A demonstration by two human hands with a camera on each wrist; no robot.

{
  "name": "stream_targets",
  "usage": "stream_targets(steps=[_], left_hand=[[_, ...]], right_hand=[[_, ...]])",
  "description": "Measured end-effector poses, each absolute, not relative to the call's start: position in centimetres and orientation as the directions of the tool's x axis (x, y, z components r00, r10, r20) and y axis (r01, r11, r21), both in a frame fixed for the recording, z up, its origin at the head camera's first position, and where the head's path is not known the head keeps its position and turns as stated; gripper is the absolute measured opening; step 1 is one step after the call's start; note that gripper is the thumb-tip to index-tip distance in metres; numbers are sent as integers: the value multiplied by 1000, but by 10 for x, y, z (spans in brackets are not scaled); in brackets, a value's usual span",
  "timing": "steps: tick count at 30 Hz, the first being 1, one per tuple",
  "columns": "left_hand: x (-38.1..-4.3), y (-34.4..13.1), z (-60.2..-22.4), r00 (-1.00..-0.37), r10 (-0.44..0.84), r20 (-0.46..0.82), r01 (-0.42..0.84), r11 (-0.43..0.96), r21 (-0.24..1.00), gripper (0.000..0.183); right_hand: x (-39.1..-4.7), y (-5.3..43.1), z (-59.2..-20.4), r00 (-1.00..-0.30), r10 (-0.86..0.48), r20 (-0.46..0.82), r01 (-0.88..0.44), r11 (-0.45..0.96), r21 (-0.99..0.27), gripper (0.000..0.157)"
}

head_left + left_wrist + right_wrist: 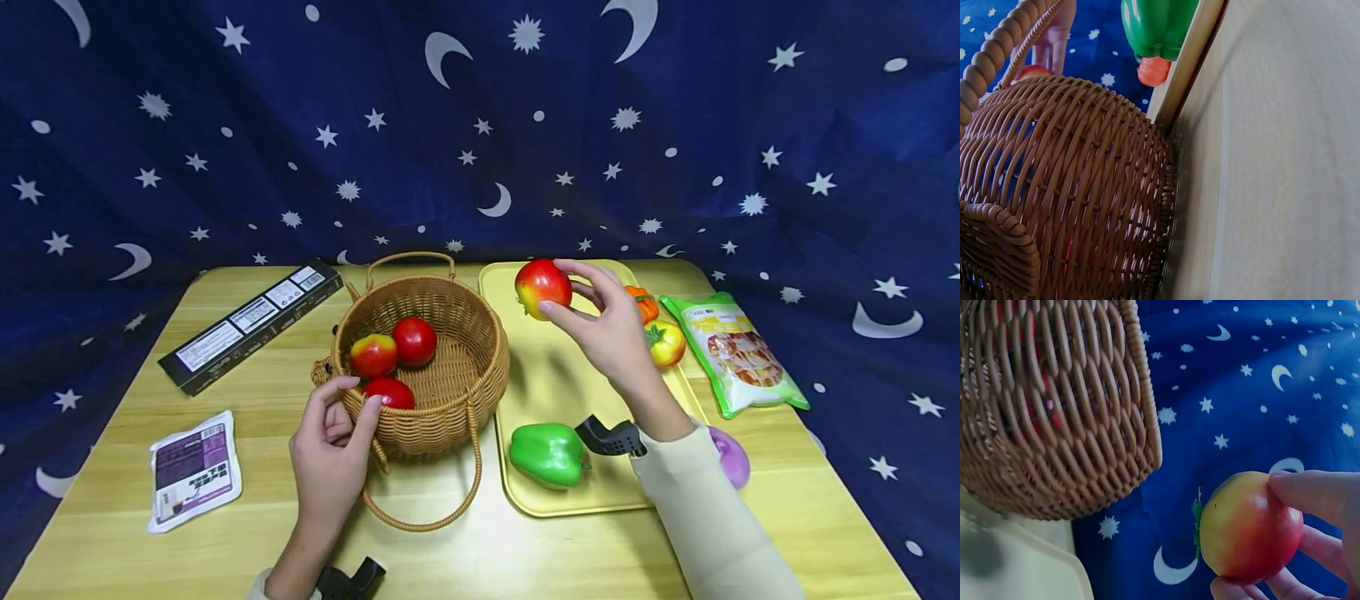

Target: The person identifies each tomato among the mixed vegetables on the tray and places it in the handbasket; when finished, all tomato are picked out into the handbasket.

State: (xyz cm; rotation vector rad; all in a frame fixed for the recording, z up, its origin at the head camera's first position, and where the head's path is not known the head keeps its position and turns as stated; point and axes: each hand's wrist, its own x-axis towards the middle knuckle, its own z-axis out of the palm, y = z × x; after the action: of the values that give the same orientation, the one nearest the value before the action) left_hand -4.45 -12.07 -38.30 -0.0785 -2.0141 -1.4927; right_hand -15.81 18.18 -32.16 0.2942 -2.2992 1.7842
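Note:
My right hand [603, 333] pinches a red-and-yellow tomato [543, 287] above the far part of the yellow tray. In the right wrist view, the tomato [1252, 528] shows green leaves at one end, with thumb and fingers around its other side. My left hand [330, 446] holds the near-left rim of the wicker basket [431, 429]; its fingertips lie at the rim. Inside the basket are a red round fruit [415, 341], a red-and-yellow fruit [373, 357] and another red fruit [390, 392], partly hidden by the rim.
The yellow tray [540, 503] holds a green bell pepper [547, 454], an orange pumpkin [642, 305] and a red-and-yellow tomato [665, 343]. Right of it lie a green food bag [738, 354] and a purple vegetable [730, 457]. A black box [251, 325] and a white-purple packet [197, 471] lie left.

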Motion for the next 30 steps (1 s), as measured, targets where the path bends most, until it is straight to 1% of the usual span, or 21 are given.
stream_targets(steps=[7,19,26,30], left_hand=[[-45,-121,-384,-801,-303,516,402,365,839,31],[-45,-120,-383,-787,-302,538,421,375,826,32],[-45,-121,-383,-810,-310,497,380,367,849,31],[-45,-122,-383,-811,-313,494,376,368,850,31]], right_hand=[[-165,169,-311,-945,-103,309,-325,256,-910,51],[-177,146,-288,-933,-274,233,-305,261,-916,51],[-188,133,-285,-901,-397,173,-286,246,-926,50],[-194,127,-282,-865,-487,118,-301,316,-900,50]])
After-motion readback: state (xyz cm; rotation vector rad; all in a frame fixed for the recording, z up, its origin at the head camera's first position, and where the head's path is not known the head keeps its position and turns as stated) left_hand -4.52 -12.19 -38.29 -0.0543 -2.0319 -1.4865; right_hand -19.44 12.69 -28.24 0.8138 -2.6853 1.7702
